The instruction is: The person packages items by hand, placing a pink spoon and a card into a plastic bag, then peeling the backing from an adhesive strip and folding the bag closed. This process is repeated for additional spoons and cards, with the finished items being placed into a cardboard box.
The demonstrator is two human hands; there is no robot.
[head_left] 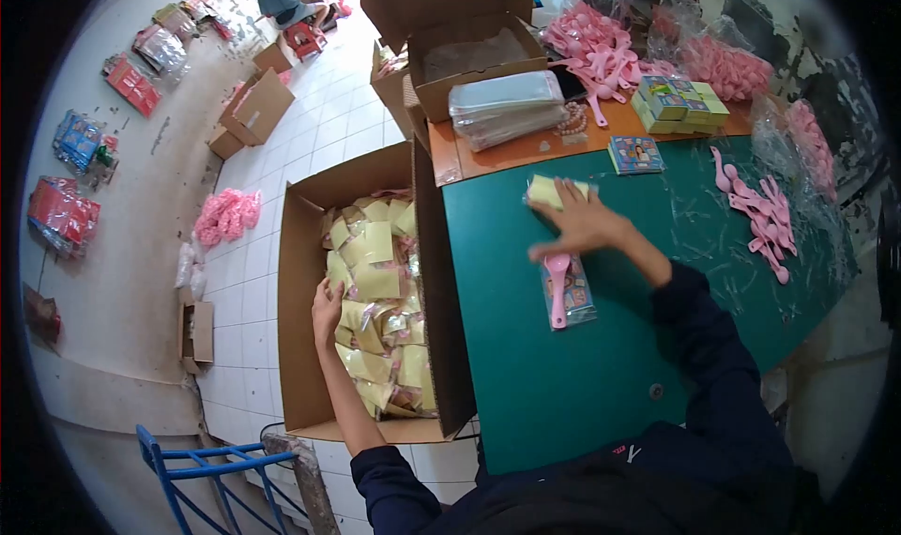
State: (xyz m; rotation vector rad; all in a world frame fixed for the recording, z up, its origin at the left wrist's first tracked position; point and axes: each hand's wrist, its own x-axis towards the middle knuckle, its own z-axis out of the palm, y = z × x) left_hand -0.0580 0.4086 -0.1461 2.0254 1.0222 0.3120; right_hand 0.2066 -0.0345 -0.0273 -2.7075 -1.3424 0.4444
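On the green table, my right hand (584, 223) is spread with its fingertips on a yellow packet (542, 191) in clear wrap. Just below that hand lies a pink spoon (557, 293) on top of a blue printed packet (580, 298) in clear plastic. My left hand (327, 308) is over the large cardboard box (305, 253), beside the many yellow packets (378, 282) inside it. Its fingers are slightly curled and apart, with nothing visible in them.
Pink spoons (765, 218) lie at the table's right. Behind are card stacks (678, 108), clear plastic sleeves (505, 108), an open carton (474, 61) and bagged spoons (591, 42). A blue metal frame (221, 469) stands lower left. A person (286, 2) sits far back.
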